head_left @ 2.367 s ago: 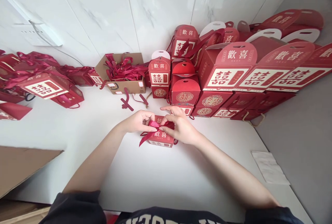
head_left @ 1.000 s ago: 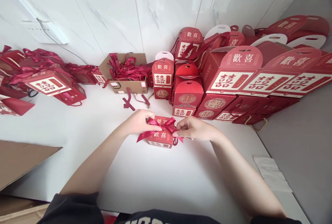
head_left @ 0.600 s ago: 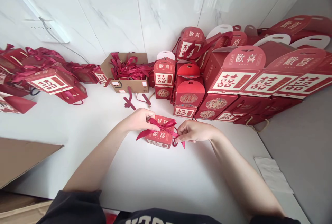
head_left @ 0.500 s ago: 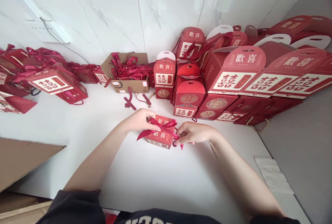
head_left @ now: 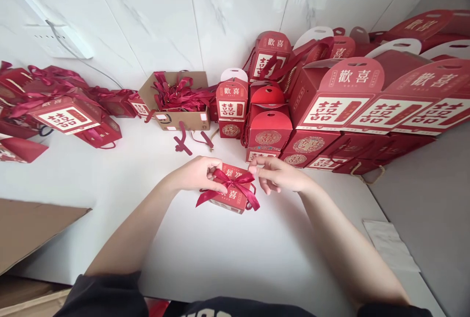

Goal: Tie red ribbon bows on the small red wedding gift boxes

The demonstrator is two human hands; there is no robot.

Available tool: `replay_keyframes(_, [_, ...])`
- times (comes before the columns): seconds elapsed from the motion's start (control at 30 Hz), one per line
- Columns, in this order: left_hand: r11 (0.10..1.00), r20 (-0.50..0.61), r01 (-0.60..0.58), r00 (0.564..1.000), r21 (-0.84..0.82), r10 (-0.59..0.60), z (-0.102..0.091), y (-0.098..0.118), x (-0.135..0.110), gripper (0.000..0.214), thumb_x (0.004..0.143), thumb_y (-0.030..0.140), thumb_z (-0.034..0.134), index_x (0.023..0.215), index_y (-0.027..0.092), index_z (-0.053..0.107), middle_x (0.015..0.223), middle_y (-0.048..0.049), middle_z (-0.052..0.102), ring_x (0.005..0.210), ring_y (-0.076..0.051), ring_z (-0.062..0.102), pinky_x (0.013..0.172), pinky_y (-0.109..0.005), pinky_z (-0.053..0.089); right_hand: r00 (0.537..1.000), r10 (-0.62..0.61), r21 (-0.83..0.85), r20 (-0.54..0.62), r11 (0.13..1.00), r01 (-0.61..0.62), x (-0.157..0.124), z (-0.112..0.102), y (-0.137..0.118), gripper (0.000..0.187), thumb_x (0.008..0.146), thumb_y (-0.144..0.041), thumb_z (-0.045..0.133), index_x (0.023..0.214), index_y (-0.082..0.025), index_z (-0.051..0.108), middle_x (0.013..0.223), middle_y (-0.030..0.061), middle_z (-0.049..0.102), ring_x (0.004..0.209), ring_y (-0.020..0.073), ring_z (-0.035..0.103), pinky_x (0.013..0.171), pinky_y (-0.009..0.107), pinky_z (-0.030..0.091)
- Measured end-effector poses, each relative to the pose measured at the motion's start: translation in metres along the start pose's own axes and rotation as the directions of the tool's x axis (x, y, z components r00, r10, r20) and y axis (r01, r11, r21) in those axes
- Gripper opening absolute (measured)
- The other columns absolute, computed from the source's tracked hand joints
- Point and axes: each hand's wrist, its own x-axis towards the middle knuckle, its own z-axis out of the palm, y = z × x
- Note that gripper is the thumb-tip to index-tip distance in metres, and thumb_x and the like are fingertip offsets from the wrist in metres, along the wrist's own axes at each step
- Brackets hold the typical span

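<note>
A small red gift box (head_left: 233, 200) with white Chinese characters lies on the white table in front of me. Across its top is a dark red ribbon bow (head_left: 232, 183), its two tails spread left and right. My left hand (head_left: 204, 174) is closed at the box's left side, thumb and fingers pinching the left loop. At the right loop's tip is my right hand (head_left: 276, 174), its thumb and forefinger pinched together there and the other fingers loosely curled. Part of the box's far left edge is hidden by my left hand.
Behind stands an open cardboard box (head_left: 187, 117) of red ribbons, with loose ribbon pieces (head_left: 182, 144) before it. Stacked red gift boxes (head_left: 341, 106) line the right; ribboned boxes (head_left: 69, 111) lie left. A cardboard flap (head_left: 36, 229) juts in at lower left.
My right hand has let go of the right ribbon tail and moved up to the right loop. The tail now lies free over the box edge. My left hand stays at the left loop.
</note>
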Motion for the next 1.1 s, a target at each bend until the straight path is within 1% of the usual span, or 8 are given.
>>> replay_keyframes(0.23, [0.999,0.027,-0.009,1.000,0.037,0.008,-0.001,0.001,0.001,0.043,0.060,0.050,0.079,0.075,0.018,0.055,0.064,0.0057,0.045,0.058,-0.010,0.037,0.052,-0.021,0.029,0.986,-0.007,0.078,0.167,0.997,-0.006,0.005,0.006,0.004,0.031,0.086,-0.049,0.059,0.085,-0.018,0.054,0.048,-0.0050,0.061,0.030,0.0054,0.041,0.030,0.016,0.028])
replay_keyframes(0.5, [0.986,0.007,0.048,0.999,0.157,-0.049,0.000,0.005,-0.001,0.046,0.059,0.056,0.077,0.076,0.019,0.054,0.062,0.0059,0.047,0.056,-0.010,0.039,0.050,-0.021,0.027,0.987,-0.128,-0.271,-0.097,0.958,0.098,0.005,0.012,0.002,0.021,0.083,-0.032,0.060,0.069,-0.018,0.055,0.048,-0.0054,0.051,0.041,0.0069,0.047,0.042,0.018,0.036])
replay_keyframes(0.6, [0.985,-0.001,0.041,0.999,0.167,-0.042,0.001,0.005,-0.001,0.046,0.060,0.057,0.077,0.075,0.019,0.054,0.062,0.0059,0.047,0.056,-0.010,0.038,0.050,-0.021,0.025,0.984,-0.137,-0.311,-0.117,0.946,0.094,0.006,0.014,0.004,0.021,0.082,-0.029,0.058,0.065,-0.018,0.051,0.047,-0.0053,0.051,0.042,0.0077,0.048,0.045,0.019,0.037])
replay_keyframes(0.7, [0.995,0.063,-0.008,0.998,0.097,0.001,-0.005,0.003,-0.004,0.041,0.063,0.050,0.077,0.080,0.019,0.057,0.061,0.0060,0.044,0.055,-0.010,0.038,0.050,-0.021,0.027,0.990,-0.088,-0.276,-0.107,0.959,0.056,-0.002,0.007,-0.001,0.020,0.085,-0.038,0.057,0.086,-0.018,0.059,0.049,-0.0047,0.056,0.040,0.0090,0.047,0.042,0.020,0.037])
replay_keyframes(0.8, [0.999,0.107,-0.039,0.994,0.012,0.038,-0.020,0.004,-0.016,0.043,0.068,0.043,0.075,0.102,0.021,0.060,0.067,0.0056,0.046,0.055,-0.009,0.039,0.051,-0.021,0.032,0.984,-0.063,-0.300,-0.169,0.954,0.009,-0.015,-0.007,-0.009,0.032,0.090,-0.042,0.048,0.109,-0.018,0.058,0.053,-0.0032,0.061,0.038,0.0097,0.044,0.042,0.021,0.037])
replay_keyframes(0.93, [0.995,-0.243,0.014,0.970,0.094,0.010,-0.025,0.017,-0.043,0.050,0.082,0.043,0.060,0.129,0.029,0.049,0.098,-0.0015,0.058,0.077,-0.014,0.055,0.065,-0.025,0.044,0.986,-0.015,-0.454,-0.164,0.889,-0.062,-0.022,-0.012,-0.012,0.027,0.090,-0.030,0.043,0.108,-0.019,0.061,0.056,-0.0018,0.064,0.043,0.0114,0.050,0.049,0.023,0.041])
replay_keyframes(1.0, [0.977,-0.444,0.140,0.894,0.163,-0.054,-0.008,0.026,-0.057,0.044,0.087,0.049,0.052,0.126,0.028,0.053,0.108,-0.0043,0.060,0.090,-0.019,0.059,0.076,-0.030,0.047,0.990,-0.008,-0.482,-0.140,0.874,-0.061,-0.022,-0.008,-0.010,0.033,0.087,-0.023,0.044,0.116,-0.020,0.058,0.058,-0.0025,0.066,0.044,0.0118,0.052,0.051,0.023,0.042])
replay_keyframes(1.1, [0.930,-0.593,0.257,0.803,0.263,-0.055,0.039,0.034,-0.069,0.075,0.074,0.059,0.064,0.138,0.026,0.041,0.131,-0.0106,0.054,0.119,-0.032,0.052,0.098,-0.044,0.042,1.000,0.007,-0.446,-0.026,0.895,-0.018,-0.022,0.000,-0.006,0.032,0.084,-0.020,0.045,0.112,-0.019,0.060,0.060,-0.0021,0.066,0.046,0.0117,0.053,0.049,0.022,0.042])
